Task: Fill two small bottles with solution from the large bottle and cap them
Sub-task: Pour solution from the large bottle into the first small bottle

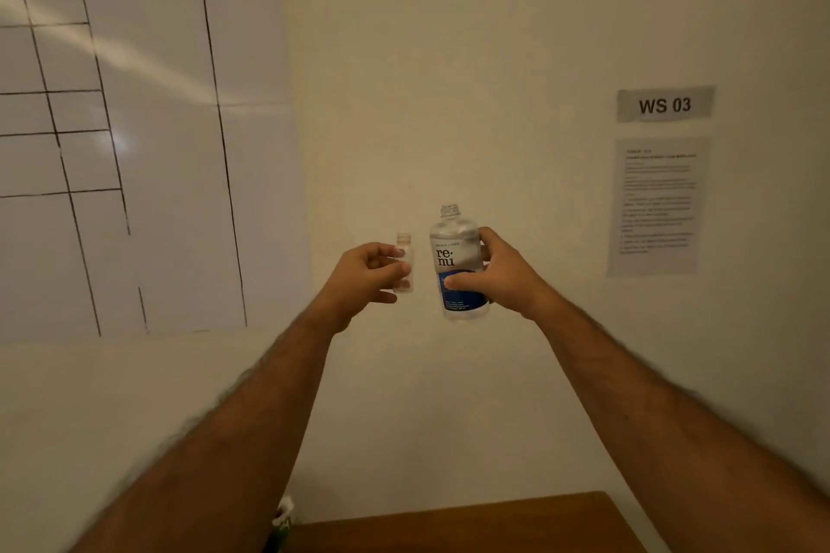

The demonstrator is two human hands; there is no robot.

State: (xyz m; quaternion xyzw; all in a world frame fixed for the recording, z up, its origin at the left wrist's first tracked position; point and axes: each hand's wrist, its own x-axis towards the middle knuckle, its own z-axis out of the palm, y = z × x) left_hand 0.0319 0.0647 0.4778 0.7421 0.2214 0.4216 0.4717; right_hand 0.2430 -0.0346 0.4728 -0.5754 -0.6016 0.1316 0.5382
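Both arms are raised in front of the wall. My left hand [366, 278] pinches a small clear bottle [403, 258], upright and uncapped, between thumb and fingers. Just to its right, my right hand [498, 278] grips the large clear bottle [456, 258] with a white and blue "renu" label. The large bottle stands upright with its threaded neck open and no cap on it. The two bottles are side by side, a small gap apart. A second small bottle and the caps are out of view.
A wooden table [471, 525] edge shows at the bottom centre. A whiteboard with drawn lines [134, 126] hangs on the left wall. A "WS 03" sign [664, 105] and a printed sheet [656, 207] are on the right wall.
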